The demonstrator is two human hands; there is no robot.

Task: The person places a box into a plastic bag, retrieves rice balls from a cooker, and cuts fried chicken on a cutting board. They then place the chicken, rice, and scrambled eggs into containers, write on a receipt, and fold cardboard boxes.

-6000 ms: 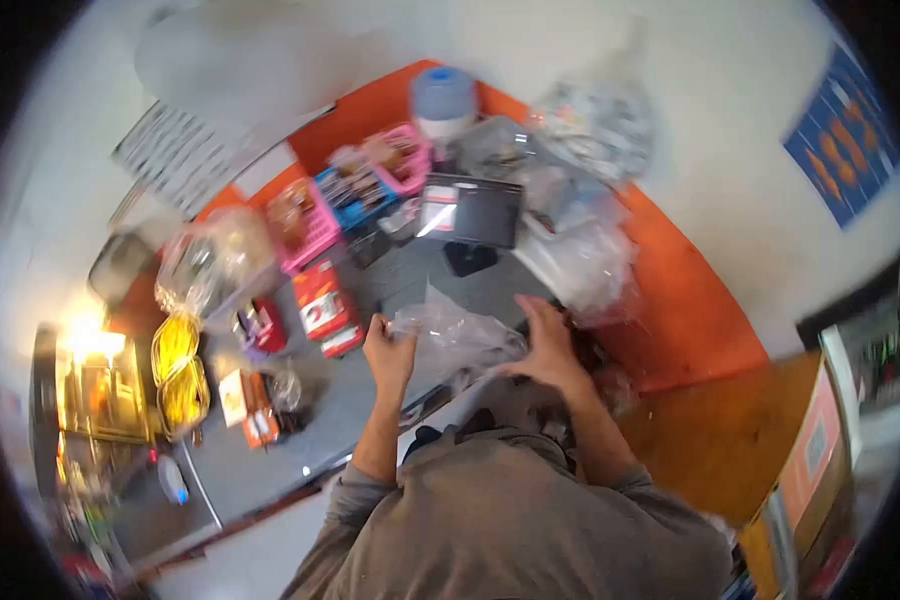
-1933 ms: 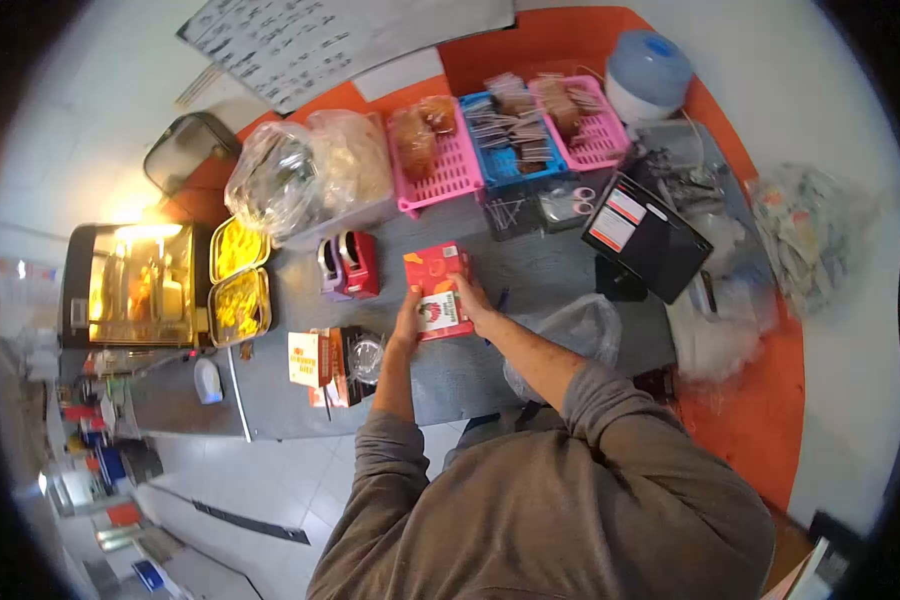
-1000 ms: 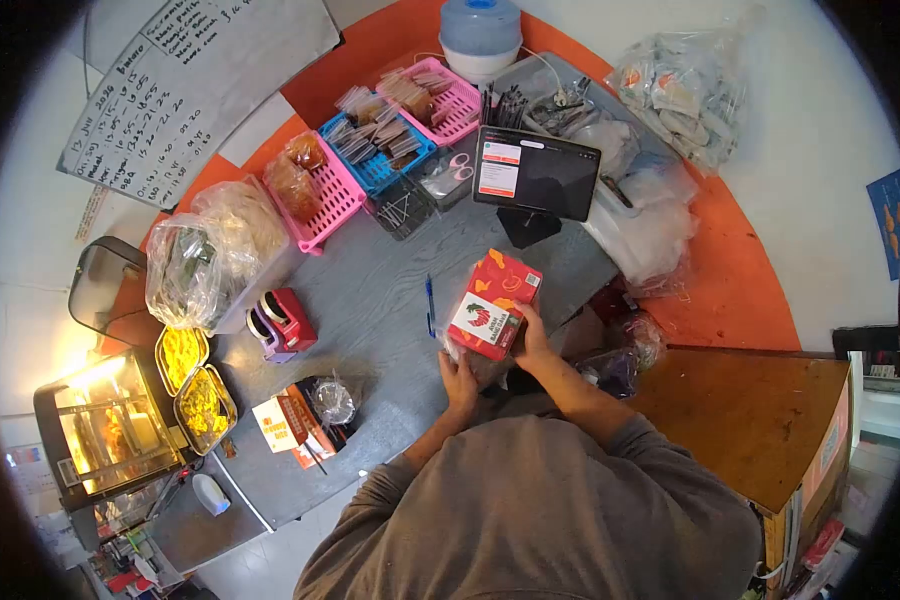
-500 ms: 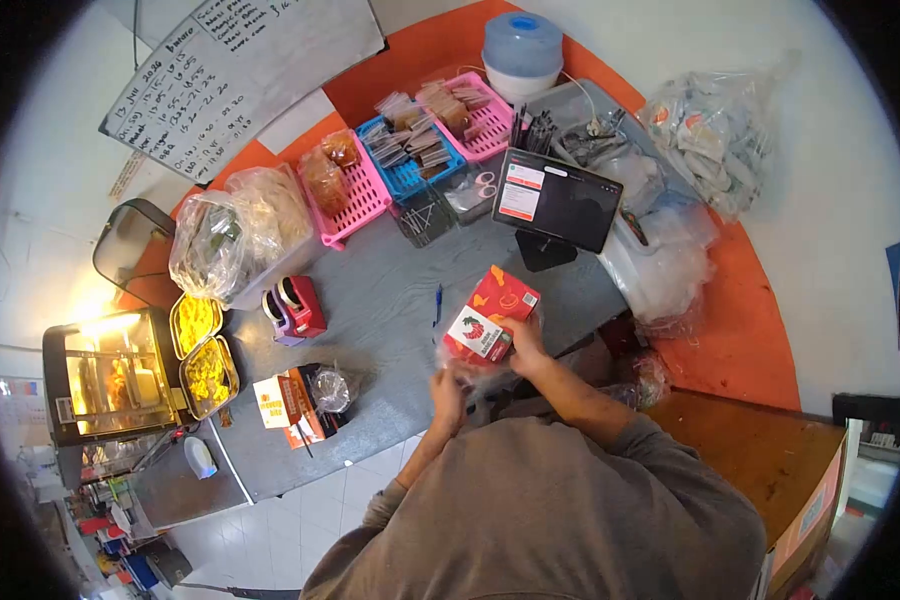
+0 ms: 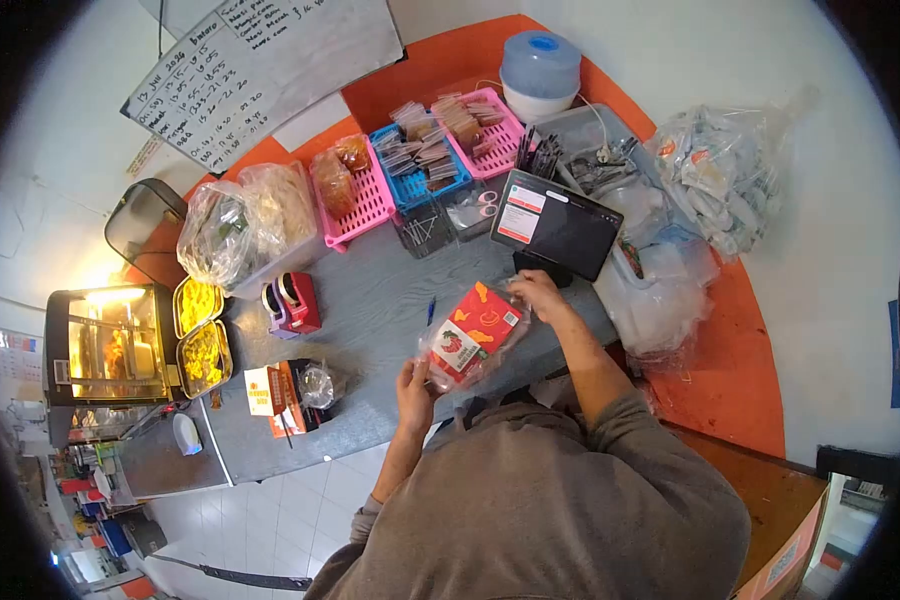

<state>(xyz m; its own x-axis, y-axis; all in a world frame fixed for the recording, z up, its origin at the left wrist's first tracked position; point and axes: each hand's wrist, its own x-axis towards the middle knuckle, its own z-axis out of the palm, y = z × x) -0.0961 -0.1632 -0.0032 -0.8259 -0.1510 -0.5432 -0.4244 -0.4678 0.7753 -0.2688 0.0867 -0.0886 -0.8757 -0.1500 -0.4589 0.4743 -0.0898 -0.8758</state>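
A red food box (image 5: 492,322) with orange shapes and a white label sits inside a clear plastic bag (image 5: 507,357), low over the table's near edge. My left hand (image 5: 415,395) pinches the bag at the box's lower left corner. At the upper right, my right hand (image 5: 540,294) has its fingers closed on the bag's other edge, off the box. Just beyond the box lies a blue pen (image 5: 431,311).
A tablet on a stand (image 5: 558,222) is close beyond my right hand. Left of the box are a tape dispenser (image 5: 295,304) and an open carton (image 5: 280,398). Pink and blue baskets (image 5: 372,200) line the back. A lit display warmer (image 5: 110,350) stands far left.
My right hand has left the box's face and moved up and right to the bag's edge. My left hand has shifted left, and the box is deeper in the bag, tilted more.
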